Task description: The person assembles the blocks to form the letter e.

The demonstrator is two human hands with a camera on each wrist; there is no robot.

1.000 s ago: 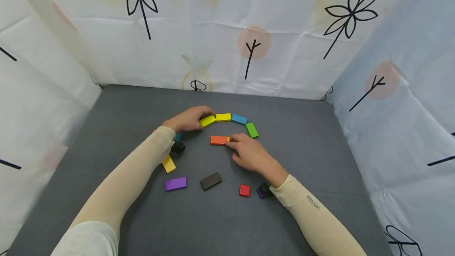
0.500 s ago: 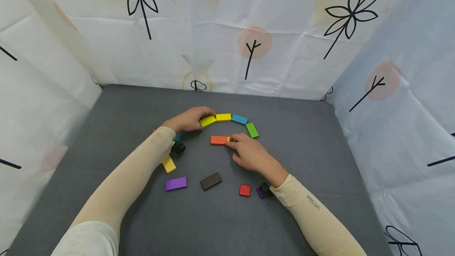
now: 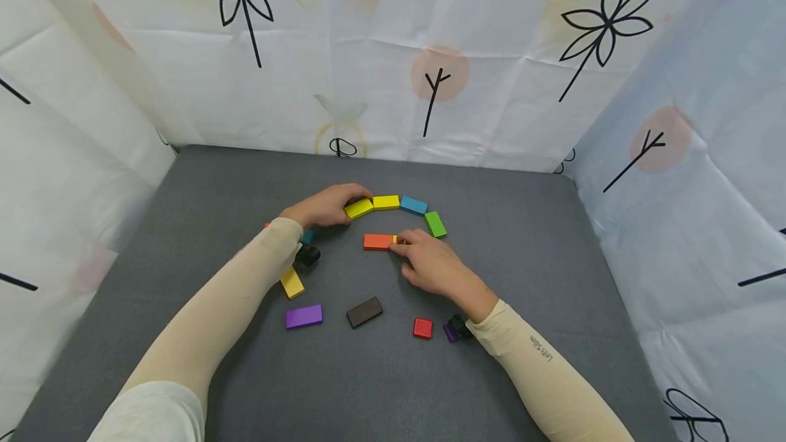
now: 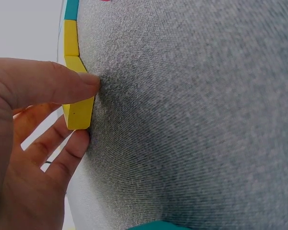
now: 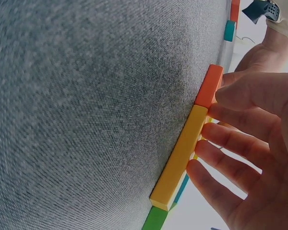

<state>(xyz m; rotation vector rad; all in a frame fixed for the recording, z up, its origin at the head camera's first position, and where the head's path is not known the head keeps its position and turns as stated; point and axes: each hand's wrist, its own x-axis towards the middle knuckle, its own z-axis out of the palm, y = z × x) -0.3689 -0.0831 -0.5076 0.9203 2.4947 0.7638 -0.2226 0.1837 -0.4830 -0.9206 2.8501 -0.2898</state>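
A yellow block (image 3: pixel 359 209) at the left end of a curved row is pinched by my left hand (image 3: pixel 325 205); in the left wrist view the thumb lies across its near side and the fingers (image 4: pixel 77 143) are behind it. Beside it the row continues with another yellow block (image 3: pixel 386 202), a blue block (image 3: pixel 414 206) and a green block (image 3: pixel 435 224). My right hand (image 3: pixel 432 264) touches an orange-yellow block (image 5: pixel 180 155) with its outstretched fingertips and covers most of it in the head view. That block meets an orange block (image 3: pixel 376 242) end to end; the thumb overlaps this one in the right wrist view.
On the grey table (image 3: pixel 344 387) nearer the body lie a purple block (image 3: pixel 303 317), a dark brown block (image 3: pixel 365 312), a red block (image 3: pixel 422 328) and a part-hidden dark purple block (image 3: pixel 451 333). A yellow-orange block (image 3: pixel 292 284) and a teal block (image 3: pixel 307 237) lie by the left forearm. Patterned cloth (image 3: pixel 381 74) surrounds the table.
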